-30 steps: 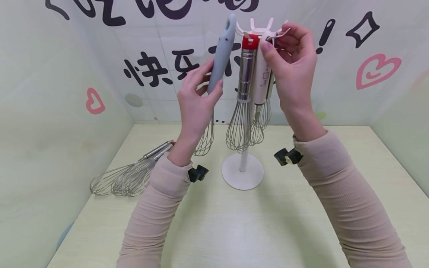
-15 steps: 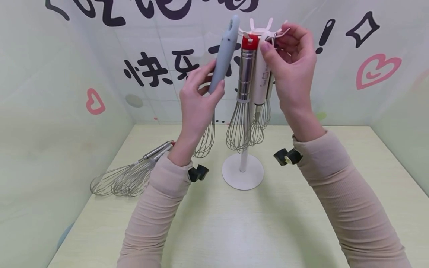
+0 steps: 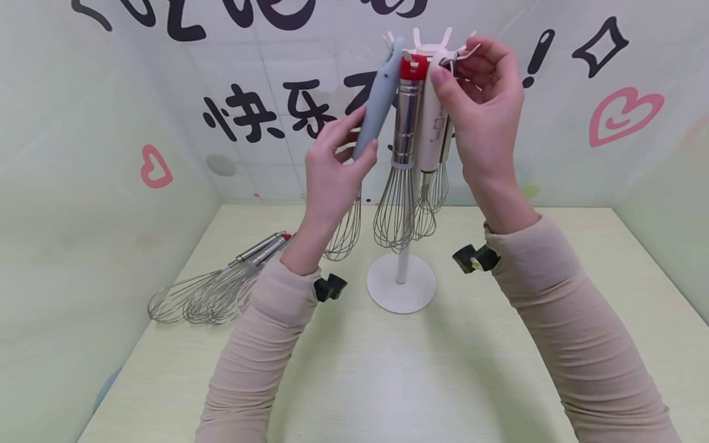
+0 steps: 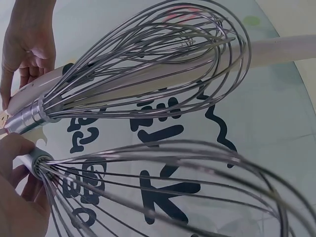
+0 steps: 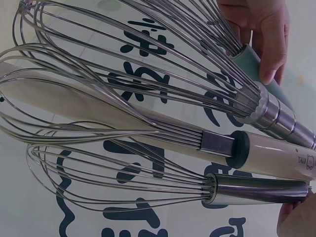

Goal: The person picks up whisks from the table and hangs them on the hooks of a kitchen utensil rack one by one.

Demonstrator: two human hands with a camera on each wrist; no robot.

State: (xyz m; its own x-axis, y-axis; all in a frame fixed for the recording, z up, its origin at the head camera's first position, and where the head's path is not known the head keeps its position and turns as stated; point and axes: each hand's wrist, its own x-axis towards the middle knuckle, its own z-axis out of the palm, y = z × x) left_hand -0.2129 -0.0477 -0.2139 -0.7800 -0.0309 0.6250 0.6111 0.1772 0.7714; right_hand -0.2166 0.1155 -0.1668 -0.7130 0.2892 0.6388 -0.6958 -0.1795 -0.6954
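My left hand grips the lower handle of a light blue whisk, held tilted, its wire loops hanging behind the wrist. The top hole of that handle is right at a left-hand hook of the white hanging rack. My right hand is at the rack's top, thumb on the handle end of a white whisk and fingers curled behind a hook. Between the hands hangs a steel whisk with a red top. A slimmer steel-handled whisk hangs beside the white one, close to my right fingers.
Several whisks lie in a pile on the pale table, left of the rack. A printed backdrop with black lettering closes off the back and sides. Bare hooks stick up at the rack's rear.
My left hand has moved right and slightly down, bringing the light blue handle's top from left of the rack to its left hook. My right hand stays in place.
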